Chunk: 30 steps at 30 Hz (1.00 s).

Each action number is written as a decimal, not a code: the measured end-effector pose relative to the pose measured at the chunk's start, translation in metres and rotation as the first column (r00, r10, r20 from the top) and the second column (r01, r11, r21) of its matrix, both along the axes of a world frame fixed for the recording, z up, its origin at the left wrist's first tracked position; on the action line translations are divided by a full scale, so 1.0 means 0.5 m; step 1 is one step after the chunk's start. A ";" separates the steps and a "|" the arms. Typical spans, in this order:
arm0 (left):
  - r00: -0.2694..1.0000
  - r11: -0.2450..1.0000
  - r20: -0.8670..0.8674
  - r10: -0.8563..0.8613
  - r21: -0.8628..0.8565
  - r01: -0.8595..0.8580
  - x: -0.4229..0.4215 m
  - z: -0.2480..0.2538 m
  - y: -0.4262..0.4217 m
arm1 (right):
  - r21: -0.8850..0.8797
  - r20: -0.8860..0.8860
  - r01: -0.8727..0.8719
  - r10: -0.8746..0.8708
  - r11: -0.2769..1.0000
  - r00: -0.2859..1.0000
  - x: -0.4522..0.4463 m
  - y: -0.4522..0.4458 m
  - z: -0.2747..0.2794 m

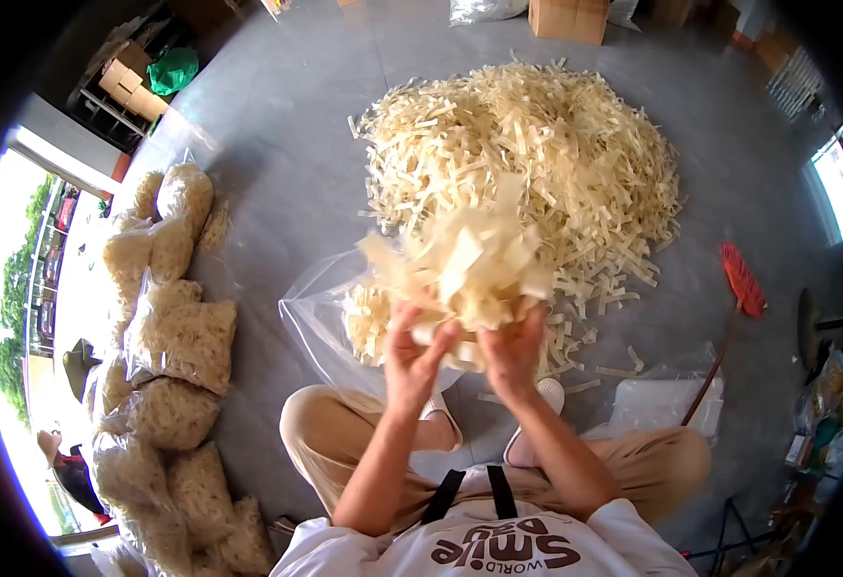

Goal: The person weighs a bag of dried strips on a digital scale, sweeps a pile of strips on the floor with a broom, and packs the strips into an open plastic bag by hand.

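Between my two hands is a loose bunch of pale yellow flat strips (470,260), raised above the floor and slightly blurred. My left hand (414,356) grips its lower left side, and my right hand (515,354) grips its lower right side. Behind and beyond the bunch spreads a large pile of the same strips (527,144). Just left of my left hand, a clear plastic bag (316,317) lies open on the floor with some strips (366,322) inside it. The bunch hides part of the bag and the near edge of the pile.
Several filled clear bags (181,332) are stacked along the left. A red-headed broom (743,279) lies at right, its handle reaching a flat stack of clear plastic (667,399). Cardboard boxes (568,19) stand at the back. Assorted goods (830,404) line the right edge.
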<state>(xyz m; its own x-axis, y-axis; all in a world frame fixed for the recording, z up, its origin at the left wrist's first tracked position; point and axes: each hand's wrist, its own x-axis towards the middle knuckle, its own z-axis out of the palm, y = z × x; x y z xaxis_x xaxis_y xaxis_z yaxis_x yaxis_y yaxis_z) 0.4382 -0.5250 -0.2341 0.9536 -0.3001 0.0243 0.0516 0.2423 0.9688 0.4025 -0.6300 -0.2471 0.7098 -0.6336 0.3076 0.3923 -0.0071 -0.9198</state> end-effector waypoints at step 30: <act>0.622 0.982 -0.760 0.187 0.148 -0.114 -0.209 -0.429 0.004 | 0.140 -0.839 0.050 0.092 0.989 0.536 -0.239 -0.205 -0.556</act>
